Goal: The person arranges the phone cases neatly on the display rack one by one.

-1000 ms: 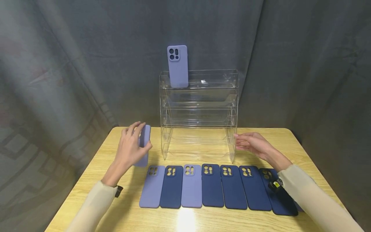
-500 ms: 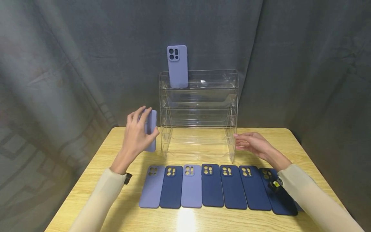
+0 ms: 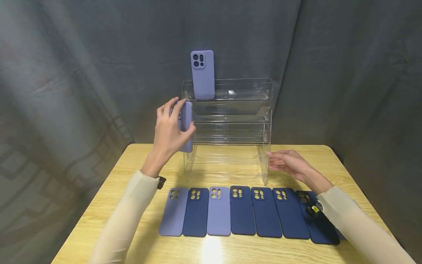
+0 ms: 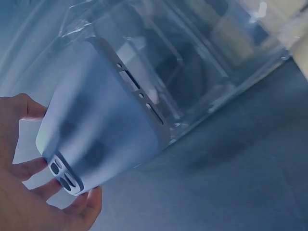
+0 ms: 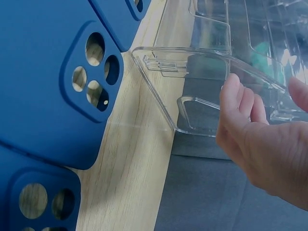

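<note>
My left hand grips a light purple phone case by its edges, fingers at the camera-cutout end and thumb on one side. The case is held upright in front of the left side of a clear acrylic tiered rack. In the left wrist view the case's port edge faces the rack; whether they touch I cannot tell. Another light purple case stands in the top tier, at its left end. My right hand touches the rack's right side panel low down, its fingertips against the clear plastic.
A row of phone cases lies flat along the front of the wooden table: light purple ones and several dark blue ones. My right forearm covers the row's right end. A grey curtain hangs behind.
My left hand has lifted the light purple case up and to the right, from beside the rack to in front of its left side. The right hand stays on the rack.
</note>
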The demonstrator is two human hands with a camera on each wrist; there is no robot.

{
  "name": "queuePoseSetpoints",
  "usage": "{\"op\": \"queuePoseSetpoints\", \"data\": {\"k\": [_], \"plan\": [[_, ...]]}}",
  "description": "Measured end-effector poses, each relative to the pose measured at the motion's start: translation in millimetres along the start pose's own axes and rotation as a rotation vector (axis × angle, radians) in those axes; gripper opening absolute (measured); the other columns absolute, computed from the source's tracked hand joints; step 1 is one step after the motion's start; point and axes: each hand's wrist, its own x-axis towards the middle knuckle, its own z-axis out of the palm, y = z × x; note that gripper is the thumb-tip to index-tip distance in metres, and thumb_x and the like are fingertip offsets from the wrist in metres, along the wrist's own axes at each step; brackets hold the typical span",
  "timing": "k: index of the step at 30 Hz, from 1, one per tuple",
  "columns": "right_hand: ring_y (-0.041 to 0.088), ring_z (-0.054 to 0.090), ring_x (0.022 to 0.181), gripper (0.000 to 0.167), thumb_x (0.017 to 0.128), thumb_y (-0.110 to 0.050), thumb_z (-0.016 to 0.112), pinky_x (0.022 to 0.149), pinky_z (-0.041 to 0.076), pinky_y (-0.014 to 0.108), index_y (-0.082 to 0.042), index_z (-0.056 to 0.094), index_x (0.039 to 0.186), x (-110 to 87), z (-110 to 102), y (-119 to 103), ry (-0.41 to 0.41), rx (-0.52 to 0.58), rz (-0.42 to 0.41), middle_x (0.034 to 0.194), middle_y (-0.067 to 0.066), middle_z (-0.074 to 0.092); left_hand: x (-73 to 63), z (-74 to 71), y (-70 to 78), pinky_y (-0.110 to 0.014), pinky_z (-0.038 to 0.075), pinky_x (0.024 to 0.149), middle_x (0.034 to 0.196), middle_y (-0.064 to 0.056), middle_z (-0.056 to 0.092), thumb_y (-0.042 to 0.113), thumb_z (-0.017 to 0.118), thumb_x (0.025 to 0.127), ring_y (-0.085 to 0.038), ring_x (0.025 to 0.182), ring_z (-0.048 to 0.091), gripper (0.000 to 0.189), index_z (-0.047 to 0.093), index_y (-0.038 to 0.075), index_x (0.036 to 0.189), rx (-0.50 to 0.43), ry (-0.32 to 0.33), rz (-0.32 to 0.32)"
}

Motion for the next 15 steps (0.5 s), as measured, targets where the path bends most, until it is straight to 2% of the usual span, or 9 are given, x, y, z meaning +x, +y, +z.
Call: {"op": "queuePoseSetpoints", "data": {"k": [8, 15], "plan": [[0.017, 0.068, 0.115, 0.076, 0.104, -0.038, 0.067, 0.100, 0.061, 0.029, 0.015, 0.039, 0.152, -0.4, 1.9, 0.3, 0.017, 0.009, 0.014, 0.134, 0.016, 0.059, 36.2, 2.5, 22.1, -0.058, 0.051, 0.104, 0.158, -0.019, 0.050, 0.028, 0.073, 0.088, -0.047, 0.134, 0.047, 0.067, 0.056, 0.010, 0.150, 0.010, 0.036, 0.055], [0.023, 0.067, 0.122, 0.077, 0.104, -0.039, 0.065, 0.104, 0.059, 0.033, 0.013, 0.039, 0.154, -1.1, 1.5, 2.2, 0.011, -0.023, 0.006, 0.132, 0.011, 0.057, 65.6, 3.0, 33.7, -0.056, 0.048, 0.110, 0.158, -0.017, 0.049, 0.031, 0.073, 0.089, -0.045, 0.136, 0.045, 0.069, 0.053, 0.012, 0.152, 0.043, 0.026, 0.065]]}}
